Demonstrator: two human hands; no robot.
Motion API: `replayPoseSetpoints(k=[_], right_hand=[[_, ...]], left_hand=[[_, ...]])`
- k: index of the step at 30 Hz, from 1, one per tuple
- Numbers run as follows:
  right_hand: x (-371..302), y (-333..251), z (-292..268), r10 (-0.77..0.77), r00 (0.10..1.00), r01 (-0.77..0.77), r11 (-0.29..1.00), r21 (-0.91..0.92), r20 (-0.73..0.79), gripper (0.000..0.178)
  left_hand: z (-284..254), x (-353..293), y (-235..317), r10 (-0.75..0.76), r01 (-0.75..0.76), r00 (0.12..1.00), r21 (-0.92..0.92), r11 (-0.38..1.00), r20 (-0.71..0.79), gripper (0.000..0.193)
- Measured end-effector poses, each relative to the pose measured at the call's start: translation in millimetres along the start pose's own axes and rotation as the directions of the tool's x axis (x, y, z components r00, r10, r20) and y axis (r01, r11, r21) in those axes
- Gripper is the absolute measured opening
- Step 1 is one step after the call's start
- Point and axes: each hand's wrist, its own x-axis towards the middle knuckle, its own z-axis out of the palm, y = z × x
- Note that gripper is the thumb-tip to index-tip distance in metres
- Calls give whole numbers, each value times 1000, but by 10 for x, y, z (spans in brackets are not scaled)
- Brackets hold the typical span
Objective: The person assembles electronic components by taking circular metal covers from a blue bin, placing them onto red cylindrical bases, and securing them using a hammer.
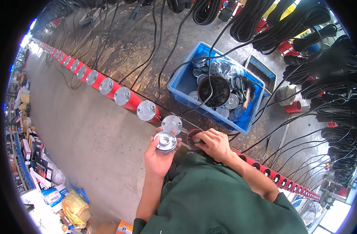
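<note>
My left hand (157, 160) grips a round clear plastic cap (165, 142) with a raised ring in its middle, facing up. Just beyond it, another clear disc (171, 123) sits on the end of a tube in the row. With bent fingers pressed together, my right hand (218, 146) reaches into the open end of a red tube (191, 139). A small brass-coloured part (196, 139) shows at its fingertips; whether they grip it or something else is hidden.
Red tubes with clear caps (123, 96) line the table edge to the left; open red tubes (266, 172) continue right. A blue bin (173, 88) holds clear caps, a dark round container (214, 92) and a hammer-like tool (246, 98). Black cables (277, 41) are bundled behind.
</note>
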Motion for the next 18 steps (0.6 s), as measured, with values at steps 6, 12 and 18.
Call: replayPoseSetpoints(k=[6,12,18], right_hand=[[24,8,-12,2,1000,-2,1000,22,-11,42],[25,24,15,-5,999,6,999,38,-41,35],[0,51,18,-13,1000,13,999,32,-17,34]], left_hand=[[32,-12,-41,12,-9,999,83,997,-43,40],[53,-8,-100,-4,9,999,96,995,-44,39],[97,-8,-146,-26,34,998,130,991,-61,37]])
